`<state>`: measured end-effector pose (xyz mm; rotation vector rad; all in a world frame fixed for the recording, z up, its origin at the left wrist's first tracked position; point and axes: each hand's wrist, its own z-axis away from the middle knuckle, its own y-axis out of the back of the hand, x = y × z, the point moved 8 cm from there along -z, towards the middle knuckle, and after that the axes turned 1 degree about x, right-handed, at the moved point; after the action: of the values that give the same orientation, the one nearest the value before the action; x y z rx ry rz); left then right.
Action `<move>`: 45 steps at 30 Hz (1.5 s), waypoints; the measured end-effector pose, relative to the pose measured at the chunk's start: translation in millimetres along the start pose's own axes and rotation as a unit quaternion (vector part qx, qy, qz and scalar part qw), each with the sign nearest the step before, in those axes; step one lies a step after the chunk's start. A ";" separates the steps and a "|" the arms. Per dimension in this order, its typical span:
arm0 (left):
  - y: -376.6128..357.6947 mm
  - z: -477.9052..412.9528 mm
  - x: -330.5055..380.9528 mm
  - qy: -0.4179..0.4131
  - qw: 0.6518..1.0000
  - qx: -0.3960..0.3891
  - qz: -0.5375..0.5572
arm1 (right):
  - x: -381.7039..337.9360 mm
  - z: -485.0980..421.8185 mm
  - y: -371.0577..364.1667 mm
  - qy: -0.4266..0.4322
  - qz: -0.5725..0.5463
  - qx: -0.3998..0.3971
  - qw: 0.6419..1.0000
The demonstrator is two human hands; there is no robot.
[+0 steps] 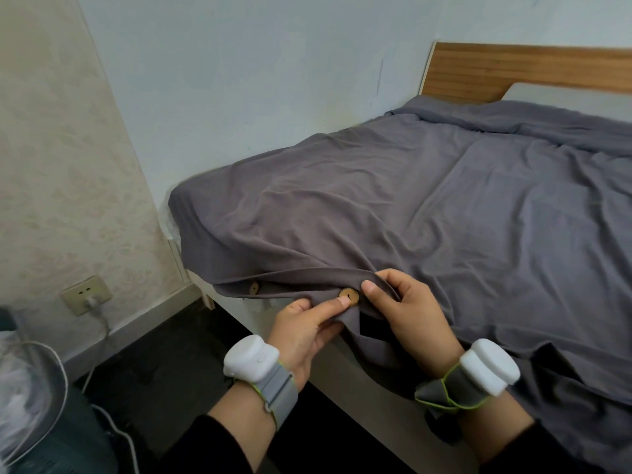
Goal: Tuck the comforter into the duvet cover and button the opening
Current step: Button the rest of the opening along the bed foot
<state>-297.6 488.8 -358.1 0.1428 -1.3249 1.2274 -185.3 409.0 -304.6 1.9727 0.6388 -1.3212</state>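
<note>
Left hand [304, 331]: thumb pinching grey duvet cover [376, 206] hem beside wooden button [348, 297]
Right hand [407, 313]: gripping upper hem edge
Second button [253, 288]: further left

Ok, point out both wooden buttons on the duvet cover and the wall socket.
Button between the thumbs [348, 297]: head view, centre of its face.
Second button [253, 288]: head view, its visible half, left along the hem.
Wall socket [85, 294]: head view, middle of the plate.
</note>
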 end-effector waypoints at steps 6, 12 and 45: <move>-1.7 0.0 0.4 -0.004 1.000 0.002 0.003 | 7.7 -1.1 4.8 -0.020 -0.049 0.017 0.998; 0.0 -0.8 3.4 -0.020 1.000 0.020 -0.003 | -4.0 2.0 0.8 0.027 -0.036 -0.017 0.999; 2.6 3.3 -2.0 0.006 0.998 0.037 0.053 | -7.4 12.8 -6.0 0.049 0.021 0.008 0.999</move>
<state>-301.2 486.5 -359.9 0.1197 -1.2907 1.3666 -200.0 403.1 -302.7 2.0629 0.6310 -1.2135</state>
